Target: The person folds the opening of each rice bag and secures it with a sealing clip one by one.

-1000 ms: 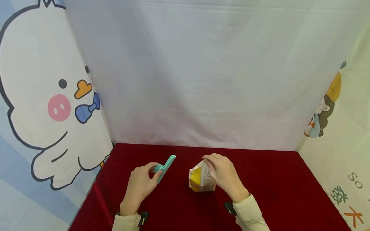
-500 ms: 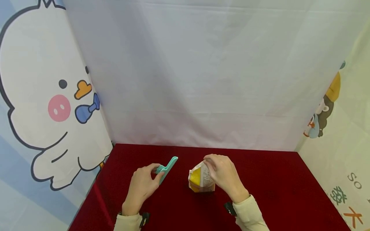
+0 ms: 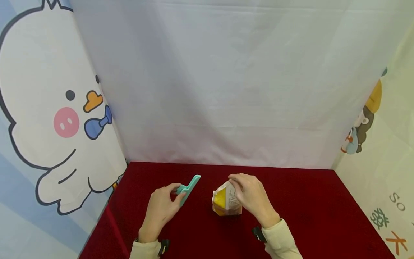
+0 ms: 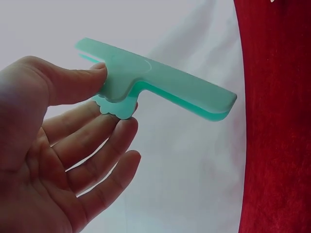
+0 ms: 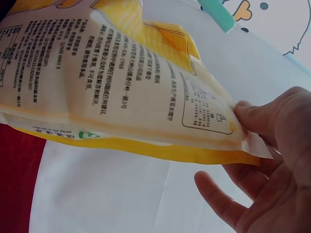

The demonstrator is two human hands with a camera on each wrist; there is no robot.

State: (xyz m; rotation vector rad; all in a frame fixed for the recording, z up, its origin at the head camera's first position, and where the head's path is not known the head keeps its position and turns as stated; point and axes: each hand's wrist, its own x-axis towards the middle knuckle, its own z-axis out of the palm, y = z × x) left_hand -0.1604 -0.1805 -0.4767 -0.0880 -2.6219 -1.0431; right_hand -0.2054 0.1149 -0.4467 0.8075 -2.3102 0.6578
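Note:
A teal bag clip [image 3: 191,187] with a long straight bar and a scalloped grip is pinched by my left hand [image 3: 160,207]. In the left wrist view the thumb presses one side of the clip [image 4: 170,82] and fingers touch the other; the bar's two halves look slightly apart at the edge. My right hand [image 3: 253,196] pinches the upper corner of a yellow and white food bag [image 3: 223,200], which stands on the table to the right of the clip. Up close, the bag [image 5: 121,82] shows printed text and a yellow edge. Its contents are hidden.
A dark red cloth covers the table [image 3: 300,201]. Behind it hangs a plain white curtain [image 3: 226,79]. Cartoon-printed curtains stand at the left [image 3: 38,90] and right [image 3: 388,151].
My left hand has drifted slightly right with the bag clip, bringing it nearer the bag. The right hand and the food bag stay almost where they were.

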